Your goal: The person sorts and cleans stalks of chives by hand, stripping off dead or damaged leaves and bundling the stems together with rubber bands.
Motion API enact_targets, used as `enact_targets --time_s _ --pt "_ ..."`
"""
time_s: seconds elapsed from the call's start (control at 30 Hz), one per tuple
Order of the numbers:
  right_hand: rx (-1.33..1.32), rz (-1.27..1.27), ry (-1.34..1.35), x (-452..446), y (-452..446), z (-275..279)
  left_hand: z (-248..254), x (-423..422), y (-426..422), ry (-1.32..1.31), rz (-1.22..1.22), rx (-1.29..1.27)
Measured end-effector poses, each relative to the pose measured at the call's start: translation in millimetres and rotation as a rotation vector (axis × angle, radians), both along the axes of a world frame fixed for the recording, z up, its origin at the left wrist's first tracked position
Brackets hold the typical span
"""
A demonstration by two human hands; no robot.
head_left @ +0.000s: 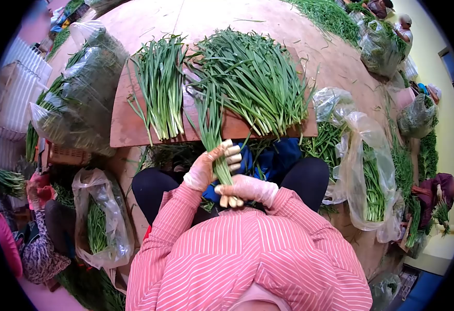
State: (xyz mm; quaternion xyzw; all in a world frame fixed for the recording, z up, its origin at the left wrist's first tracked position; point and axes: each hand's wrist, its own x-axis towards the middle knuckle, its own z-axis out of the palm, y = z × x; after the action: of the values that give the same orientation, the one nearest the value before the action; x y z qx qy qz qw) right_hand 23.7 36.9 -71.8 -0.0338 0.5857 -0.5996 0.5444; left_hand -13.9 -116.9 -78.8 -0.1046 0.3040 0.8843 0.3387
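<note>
My left hand (203, 167), in a thin clear glove with the fingertips bare, is closed around a bunch of garlic chives (209, 116). My right hand (246, 189), gloved the same way, wraps round the pale stem ends of that bunch, just below the left. The leafy tops point away from me over the edge of a brown wooden board (121, 123). On the board lie a smaller pile of chives (160, 88) at the left and a larger pile (258, 83) at the right, their leaves pointing away from me.
A large clear bag of greens (82, 98) stands left of the board, above an orange crate (67, 155). Open plastic bags with chives lie at my left (97, 228) and right (374, 181). Other people sit at both sides among heaps of greens (325, 18).
</note>
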Motion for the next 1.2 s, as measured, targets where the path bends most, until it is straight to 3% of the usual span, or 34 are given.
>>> enact_targets --time_s 0.03,0.1,0.17,0.33,0.43,0.5,0.57,0.63,0.73,0.77,0.83,0.87,0.93,1.03,1.07,1.1,1.17,1.2 --pt "0.017 0.098 -0.031 3.1 2.5 11.9 -30.7 -13.7 1.5 0.081 -0.06 0.457" --pt "0.058 0.168 -0.006 3.4 9.8 26.4 5.4 -10.5 -4.1 -0.019 0.158 0.011" --pt "0.065 0.064 -0.046 2.5 17.4 16.2 23.0 -11.4 -6.5 0.057 0.216 0.016" --pt "0.189 -0.167 0.012 -7.9 38.1 -5.8 109.0 -44.4 -19.2 0.537 0.451 -0.318" --pt "0.265 -0.304 0.056 -14.0 44.6 -17.8 104.3 -88.0 -32.4 0.707 0.432 -0.287" --pt "0.281 -0.312 0.097 -16.2 44.5 -16.2 88.5 -107.3 -29.6 0.864 0.365 -0.57" --pt "0.325 -0.345 0.146 -16.2 44.1 -17.8 27.6 -139.9 -37.1 0.798 0.374 -0.677" --pt "0.398 -0.29 0.234 -16.4 49.2 -20.7 16.7 -147.5 -39.6 0.69 0.401 -0.645" --pt "0.474 -0.375 0.434 -19.7 54.9 -10.8 26.1 -148.2 -42.0 0.632 0.3 -0.334" --pt "0.507 -0.415 0.451 -25.4 53.6 -3.0 26.9 -147.0 -40.9 0.628 0.302 -0.335" --pt "0.381 -0.529 0.787 -34.9 50.1 -3.7 29.2 -145.1 -39.5 0.463 0.301 -0.229" --pt "0.379 -0.529 0.785 -40.8 44.6 5.7 35.7 -139.7 -33.0 0.441 0.292 -0.147" --pt "0.509 -0.458 1.299 -54.3 29.2 34.0 31.4 -132.5 -24.0 0.38 0.296 -0.104" --pt "0.296 -0.447 1.155 -70.6 6.1 19.8 13.9 -121.6 -10.1 0.188 0.316 0.101" --pt "0.379 -0.39 1.052 -71.1 0.5 20.9 5.7 -118.2 -5.7 0.137 0.3 0.184" --pt "0.203 -0.499 1.306 -74.0 -5.6 6.1 -0.2 -112.6 -1.2 0.086 0.284 0.266" --pt "-0.091 -0.438 0.181 -68.2 -2.8 -5.3 -7.3 -103.6 3.4 0.059 0.242 0.245" --pt "-0.011 -0.451 0.192 -62.6 -5.3 -4.4 -7.4 -98.2 4.4 0.048 0.22 0.185"
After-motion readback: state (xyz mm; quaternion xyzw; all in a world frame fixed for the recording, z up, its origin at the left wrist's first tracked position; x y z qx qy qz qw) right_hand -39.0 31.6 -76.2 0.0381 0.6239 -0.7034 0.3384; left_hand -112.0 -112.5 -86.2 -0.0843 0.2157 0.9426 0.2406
